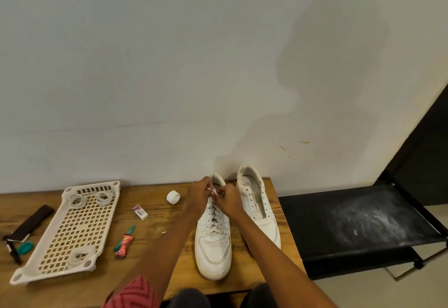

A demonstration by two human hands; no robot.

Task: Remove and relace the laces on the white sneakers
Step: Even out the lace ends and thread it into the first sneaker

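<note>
Head view, single entry.

Laced sneaker [213, 242]: placed on wooden table [155, 235], toe toward the wearer, heel toward the wall; long axis running near to far. Crossed lace [212, 220] filling the eyelet rows up to the top.

Left hand [197, 197] and right hand [229, 201]: met over the far, collar end of the laced sneaker, both equally near it. Fingertips of both curled and pinching the lace ends [213, 191] just above the tongue; ends pointing across the shoe, between the two hands. Judged: tying or untying at the top eyelets; which of the two could not be told.

Unlaced sneaker [258, 207]: just right of the laced sneaker, parallel, eyelets bare, tongue exposed. Judged: one shoe left to lace.

Perforated tray [72, 232]: well left of the laced sneaker. Held three coiled laces: two coils [89, 198] at its far end, one coil [78, 256] at its near end.

Loose between tray and laced sneaker: tape roll [173, 197], eraser [140, 212], green-capped tube [124, 243]. Left of tray: dark strap [31, 223].
</note>
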